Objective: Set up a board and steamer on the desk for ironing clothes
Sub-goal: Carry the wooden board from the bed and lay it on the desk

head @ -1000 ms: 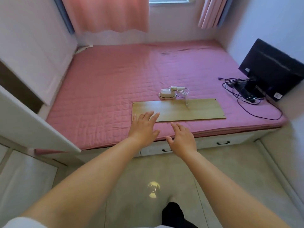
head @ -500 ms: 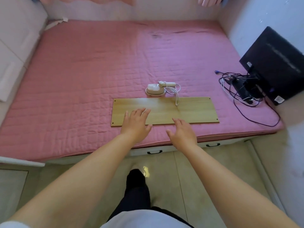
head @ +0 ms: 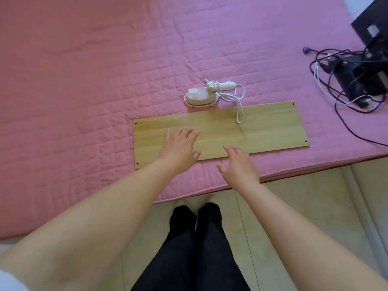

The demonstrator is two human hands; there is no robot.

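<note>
A long light-wood board (head: 262, 129) lies flat on the pink quilted bed (head: 94, 85), near its front edge. Just behind the board sits a small white hand-held steamer (head: 200, 97), its white cord (head: 238, 103) looping onto the board. My left hand (head: 179, 149) is stretched out over the left half of the board, fingers spread, holding nothing. Over the board's near edge hovers my right hand (head: 239, 164), also open and empty. I cannot tell whether either hand touches the board.
A black monitor (head: 369, 30) stands at the bed's right end with a tangle of black and white cables (head: 344, 85). My dark-trousered legs (head: 195, 244) stand on the pale floor against the bed's front edge.
The view has moved closer and tilted down, so the board and steamer look larger. Both hands have reached further forward over the board.
</note>
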